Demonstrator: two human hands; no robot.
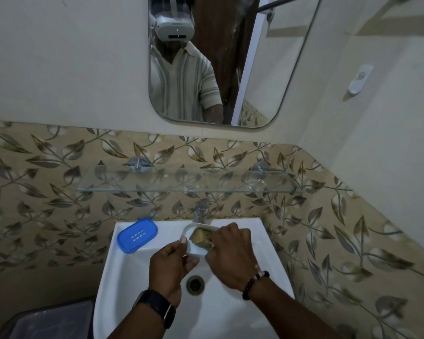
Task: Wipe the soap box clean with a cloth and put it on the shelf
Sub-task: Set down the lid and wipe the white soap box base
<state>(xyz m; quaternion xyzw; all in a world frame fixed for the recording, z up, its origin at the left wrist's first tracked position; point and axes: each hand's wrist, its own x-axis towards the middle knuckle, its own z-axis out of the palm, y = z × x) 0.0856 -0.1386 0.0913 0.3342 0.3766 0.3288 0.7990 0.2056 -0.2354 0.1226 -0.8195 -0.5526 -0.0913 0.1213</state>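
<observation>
Over the white sink point(132, 277), my left hand point(169, 265) grips the near edge of a clear soap box base point(190, 231), thumb on its rim. My right hand point(230, 253) holds a bunched yellowish-brown cloth point(202, 238) pressed inside the box. The box's blue lid-like insert with drain slots point(137, 235) lies on the sink's back left ledge. A glass shelf point(157, 184) is mounted on the leaf-patterned tiles above the tap.
A chrome tap point(201, 212) stands just behind the box. The drain point(195, 285) sits below my hands. A mirror point(218, 69) hangs above the shelf. A dark bin point(52, 319) stands at the lower left. A white wall hook point(359, 80) is at the right.
</observation>
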